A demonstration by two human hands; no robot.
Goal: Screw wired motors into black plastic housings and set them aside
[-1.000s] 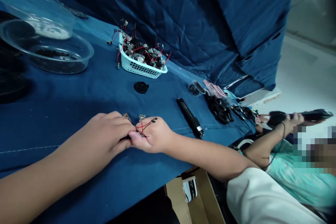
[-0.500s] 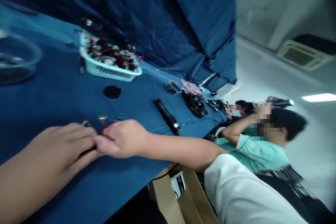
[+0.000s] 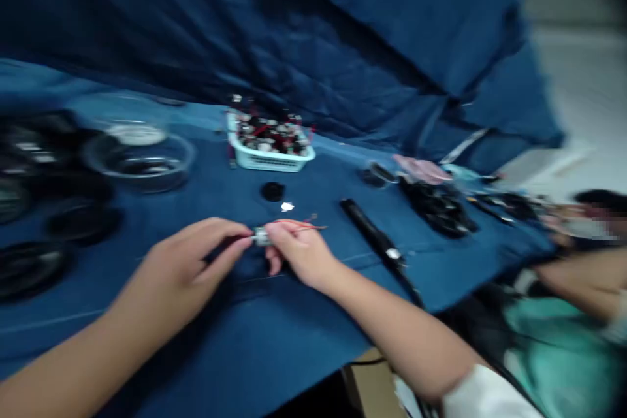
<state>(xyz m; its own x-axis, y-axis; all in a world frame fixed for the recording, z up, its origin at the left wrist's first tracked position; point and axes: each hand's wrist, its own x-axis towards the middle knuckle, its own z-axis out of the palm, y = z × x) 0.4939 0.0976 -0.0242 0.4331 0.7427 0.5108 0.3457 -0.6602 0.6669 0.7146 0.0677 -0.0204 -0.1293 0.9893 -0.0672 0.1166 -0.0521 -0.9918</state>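
Observation:
Between my two hands is a small silvery motor (image 3: 263,236) with red-orange wires trailing to the right. My left hand (image 3: 196,255) pinches its left end between thumb and fingertips. On its other end my right hand (image 3: 298,248) is closed, the wires running out over the fingers. Just beyond my fingers lie a shiny little metal piece (image 3: 287,207) and a round black part (image 3: 272,191). Farther back stands a light-blue basket (image 3: 274,162) heaped with similar wired parts. Blur hides the finer details.
A black cylindrical tool (image 3: 372,235) with a cord lies right of my hands. Clear plastic tubs (image 3: 142,176) and black round parts (image 3: 34,268) occupy the left. Black bags (image 3: 435,206) lie farther right, near a co-worker in green (image 3: 563,346). A cardboard box (image 3: 377,385) sits below the table edge.
The view has swung left, bringing the tubs and black parts into sight. My hands, earlier pressed together, have drawn slightly apart, and the motor now shows between them.

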